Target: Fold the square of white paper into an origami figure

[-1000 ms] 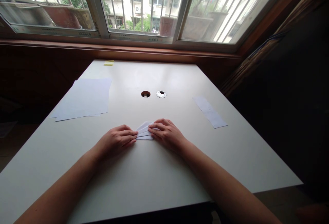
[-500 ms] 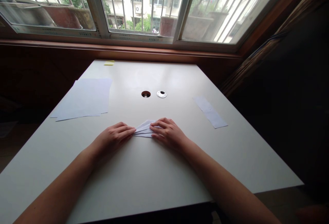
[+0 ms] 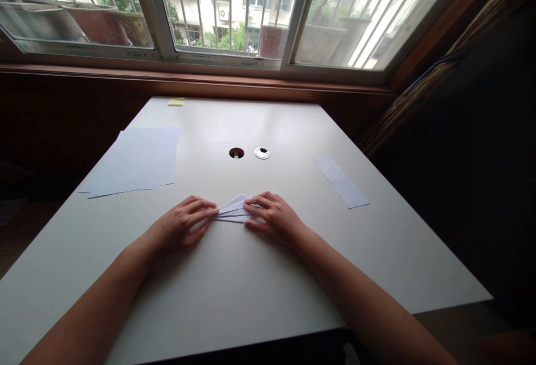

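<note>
Between my hands a folded piece of white paper (image 3: 231, 209) lies on the white table (image 3: 234, 287). It narrows to a point on the left and shows several layered creases. My left hand (image 3: 189, 221) has its fingertips closed on that narrow end. On the wider right end, the fingers of my right hand (image 3: 271, 215) press and grip the paper, hiding its edge.
Loose white sheets (image 3: 134, 158) overlap at the table's left side. A torn paper strip (image 3: 342, 182) lies to the right. Beyond my hands are a round cable hole (image 3: 237, 153) and its metal cover (image 3: 262, 153). A yellow slip (image 3: 176, 101) lies at the far edge, below the window.
My left hand has shifted slightly, its thumb side dropping a little apart from the fingers. My right hand stays nearly still on the folded paper. The whole view has moved a touch.
</note>
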Action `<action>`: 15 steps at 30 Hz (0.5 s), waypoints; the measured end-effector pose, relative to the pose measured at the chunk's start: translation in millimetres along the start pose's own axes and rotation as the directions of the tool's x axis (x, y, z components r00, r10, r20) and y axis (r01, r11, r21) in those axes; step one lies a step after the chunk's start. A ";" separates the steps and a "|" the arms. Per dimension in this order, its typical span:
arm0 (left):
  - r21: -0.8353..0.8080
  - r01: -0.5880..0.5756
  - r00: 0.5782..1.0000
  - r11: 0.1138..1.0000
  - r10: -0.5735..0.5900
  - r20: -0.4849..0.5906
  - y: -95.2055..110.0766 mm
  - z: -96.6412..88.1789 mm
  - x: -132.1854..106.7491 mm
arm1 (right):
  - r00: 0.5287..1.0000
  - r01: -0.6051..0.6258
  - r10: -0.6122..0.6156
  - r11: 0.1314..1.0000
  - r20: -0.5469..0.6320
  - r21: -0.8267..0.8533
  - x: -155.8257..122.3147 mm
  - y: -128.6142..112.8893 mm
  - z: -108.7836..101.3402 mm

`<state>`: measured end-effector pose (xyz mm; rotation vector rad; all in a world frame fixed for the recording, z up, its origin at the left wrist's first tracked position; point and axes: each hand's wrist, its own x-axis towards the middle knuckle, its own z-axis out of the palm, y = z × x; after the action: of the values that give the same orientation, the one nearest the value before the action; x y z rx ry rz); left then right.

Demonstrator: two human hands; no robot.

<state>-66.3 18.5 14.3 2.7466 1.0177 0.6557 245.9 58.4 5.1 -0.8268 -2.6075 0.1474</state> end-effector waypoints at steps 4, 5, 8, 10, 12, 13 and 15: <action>-0.014 -0.020 1.000 1.000 0.020 0.003 -2.7 -1.0 -0.3 | 1.000 0.007 -0.007 1.000 -0.019 -0.007 -0.1 1.1 0.6; -0.016 -0.021 1.000 1.000 0.021 0.003 -3.5 -2.0 -0.9 | 1.000 0.010 -0.010 1.000 -0.023 -0.008 -0.3 1.4 0.5; -0.023 -0.018 1.000 1.000 0.018 -0.002 -5.5 -5.4 -2.8 | 1.000 0.010 -0.010 1.000 -0.027 -0.013 -1.0 2.3 -0.4; -0.023 -0.019 1.000 1.000 0.019 -0.003 -6.2 -7.0 -3.7 | 1.000 0.003 -0.003 1.000 -0.022 -0.015 -1.3 3.1 -0.9; -0.022 -0.024 1.000 0.999 0.024 0.002 -5.5 -7.8 -4.0 | 1.000 -0.006 0.005 1.000 -0.022 -0.015 -1.7 4.3 -1.1; -0.024 -0.028 1.000 0.999 0.028 0.006 -4.4 -7.9 -3.8 | 1.000 -0.009 0.008 1.000 -0.022 -0.013 -1.8 5.0 -1.2; -0.041 -0.041 0.999 0.998 0.042 0.016 -0.6 -7.8 -2.9 | 1.000 -0.010 0.010 1.000 -0.020 -0.001 -2.3 6.4 -1.9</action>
<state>-72.1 16.9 20.1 2.7404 0.9360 0.6510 251.8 62.3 4.7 -0.8376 -2.5852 0.1402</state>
